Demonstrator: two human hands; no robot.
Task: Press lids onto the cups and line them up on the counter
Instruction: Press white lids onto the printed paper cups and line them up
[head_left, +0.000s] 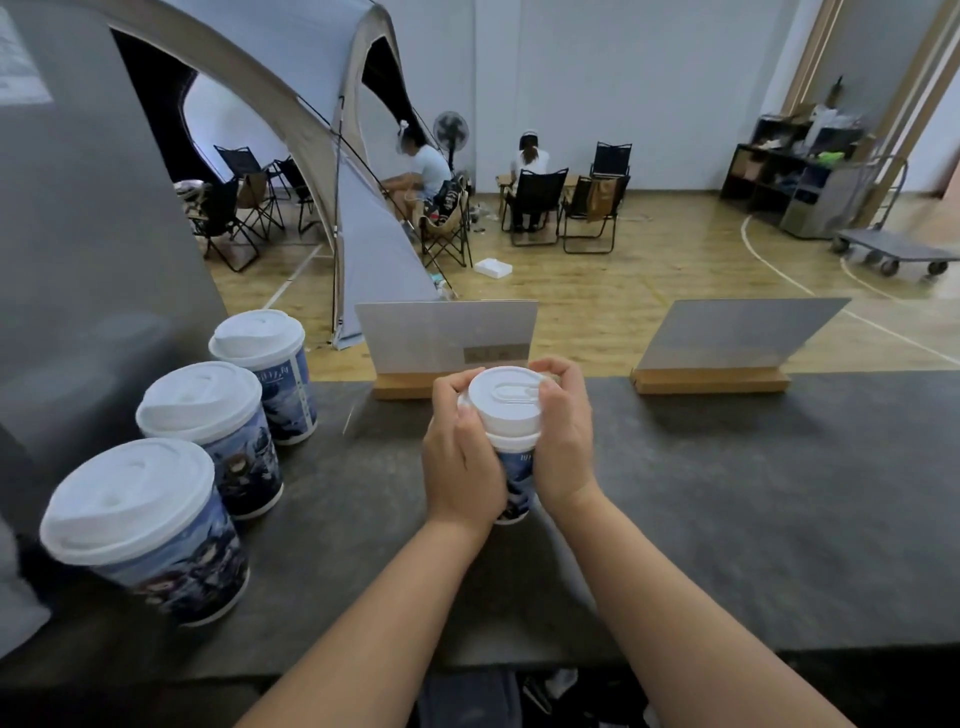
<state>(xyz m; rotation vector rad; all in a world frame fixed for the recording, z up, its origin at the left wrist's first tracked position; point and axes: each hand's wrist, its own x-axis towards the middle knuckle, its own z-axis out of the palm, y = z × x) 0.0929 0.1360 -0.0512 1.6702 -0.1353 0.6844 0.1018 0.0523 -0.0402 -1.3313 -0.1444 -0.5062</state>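
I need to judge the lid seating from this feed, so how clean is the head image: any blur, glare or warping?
Head view: the held cup's lid and both hands, left and right, are sharp and evenly lit; wide-angle warping tilts the three lidded cups at left and bows the counter; nearest cup slightly soft; no glare on the lid.

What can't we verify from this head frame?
- Whether the white plastic lid is fully seated: left hand and right hand cover its rim.
- Blue printed paper cup: mostly hidden by both palms.
- Nearest lidded blue cup: print blurred.
- Grey sign: label too small.
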